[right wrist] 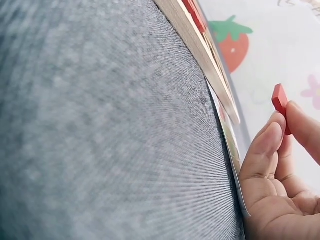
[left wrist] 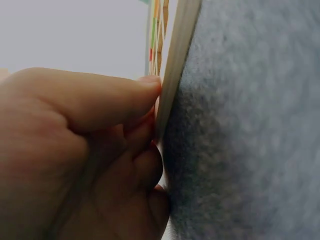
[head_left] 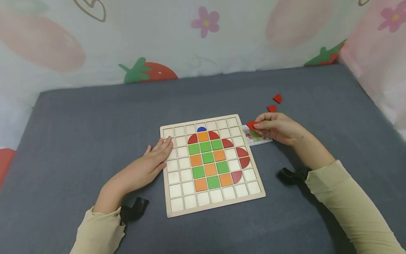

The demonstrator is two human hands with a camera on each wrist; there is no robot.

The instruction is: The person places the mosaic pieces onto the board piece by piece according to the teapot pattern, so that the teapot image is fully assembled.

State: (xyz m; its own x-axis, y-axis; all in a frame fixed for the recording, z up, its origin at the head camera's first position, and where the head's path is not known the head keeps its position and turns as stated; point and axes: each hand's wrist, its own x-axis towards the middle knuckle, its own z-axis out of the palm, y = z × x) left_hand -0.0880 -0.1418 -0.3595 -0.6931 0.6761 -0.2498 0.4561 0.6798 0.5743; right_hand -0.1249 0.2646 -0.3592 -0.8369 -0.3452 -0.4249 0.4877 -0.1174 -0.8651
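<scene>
A light wooden grid board (head_left: 203, 198) lies on the grey cloth, with green squares (head_left: 207, 157), orange squares (head_left: 210, 170) and red quarter-circle pieces (head_left: 244, 162) in its cells. A small blue rounded piece (head_left: 201, 129) sits in the top row. My left hand (head_left: 149, 165) rests on the board's left edge with its fingers fairly straight; in the left wrist view the thumb (left wrist: 115, 95) touches the rim. Thumb and fingers of my right hand (head_left: 279, 128) pinch a red piece (right wrist: 280, 97) above a printed pattern card (head_left: 260, 140), which the hand partly covers.
Two loose red pieces, one farther back (head_left: 277, 98) and one nearer (head_left: 271, 108), lie just beyond the right hand. Black straps with mounts (head_left: 134, 210) are on both wrists. A curtain (head_left: 241, 38) printed with strawberries and flowers hangs behind the table.
</scene>
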